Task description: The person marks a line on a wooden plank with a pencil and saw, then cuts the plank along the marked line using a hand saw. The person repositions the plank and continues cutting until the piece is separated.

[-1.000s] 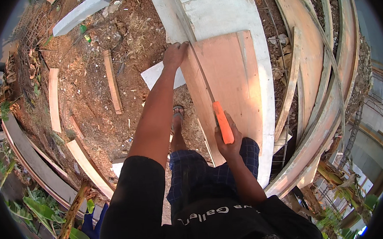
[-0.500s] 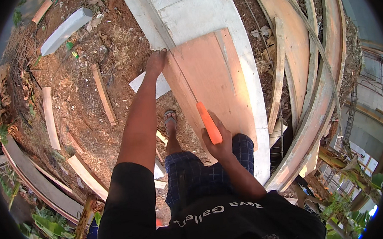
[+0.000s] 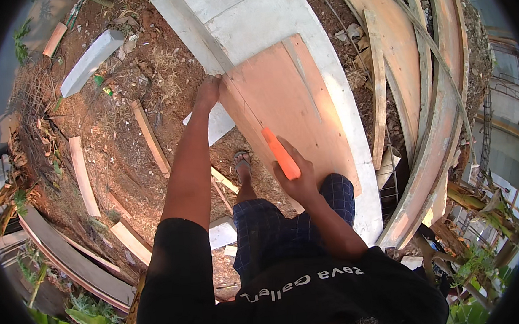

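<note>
Head view, and here you are at the saw line: your right hand (image 3: 301, 180) is wrapped tight round the orange handle of a handsaw (image 3: 281, 154), its blade running away from you over the plywood sheet (image 3: 313, 117). That sheet lies on the long white slab (image 3: 256, 13), angled in front of your legs. Up at its far left corner, your left hand (image 3: 209, 89) is pressed to the edge; how its fingers close there, you can't tell from here.

The step in hand looks like sawing lengthwise, close to the sheet's left edge. Another stroke would call for a firm left hold, the blade in line, and those left fingers clear of its tip.

Now the hard parts: the blade shows as a thin dark line, perhaps seen edge-on, so its teeth and any cut depth don't read. Your right knee (image 3: 336, 187) hides the near end, and the sheet's underside is out of sight.
</note>
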`<state>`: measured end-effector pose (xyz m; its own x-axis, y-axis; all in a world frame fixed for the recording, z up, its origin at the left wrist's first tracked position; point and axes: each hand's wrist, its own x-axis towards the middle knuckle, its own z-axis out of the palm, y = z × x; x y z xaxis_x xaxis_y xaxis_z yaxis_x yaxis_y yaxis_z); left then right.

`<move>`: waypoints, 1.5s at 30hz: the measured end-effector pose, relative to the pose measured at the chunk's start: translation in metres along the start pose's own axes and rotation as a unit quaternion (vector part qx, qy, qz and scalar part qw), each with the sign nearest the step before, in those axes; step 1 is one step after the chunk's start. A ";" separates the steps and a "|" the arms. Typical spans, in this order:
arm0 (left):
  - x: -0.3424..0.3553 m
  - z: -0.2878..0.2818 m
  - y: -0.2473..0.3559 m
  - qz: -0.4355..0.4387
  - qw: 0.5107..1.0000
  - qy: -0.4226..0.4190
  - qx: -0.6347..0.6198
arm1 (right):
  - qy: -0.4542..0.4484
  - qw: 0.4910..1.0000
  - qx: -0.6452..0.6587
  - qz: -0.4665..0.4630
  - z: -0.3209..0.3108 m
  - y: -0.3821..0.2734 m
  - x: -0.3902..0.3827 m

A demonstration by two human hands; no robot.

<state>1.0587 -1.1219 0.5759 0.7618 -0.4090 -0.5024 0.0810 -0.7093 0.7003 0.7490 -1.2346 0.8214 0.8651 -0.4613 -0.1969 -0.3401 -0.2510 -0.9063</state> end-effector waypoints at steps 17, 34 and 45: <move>-0.017 0.001 0.030 0.031 0.999 0.020 0.039 | -0.002 0.997 -0.006 0.082 -0.050 -0.036 -0.087; -0.007 -0.003 0.013 -0.050 0.999 0.002 0.007 | -0.027 0.995 -0.070 0.061 -0.077 -0.080 -0.140; -0.005 -0.001 0.016 -0.043 0.997 -0.060 0.021 | 0.004 0.998 0.005 0.067 -0.016 -0.021 -0.022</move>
<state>1.0573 -1.1308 0.5905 0.6704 -0.4106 -0.6181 0.1134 -0.7665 0.6322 0.7312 -1.2327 0.8505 0.8092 -0.4976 -0.3125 -0.4481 -0.1785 -0.8760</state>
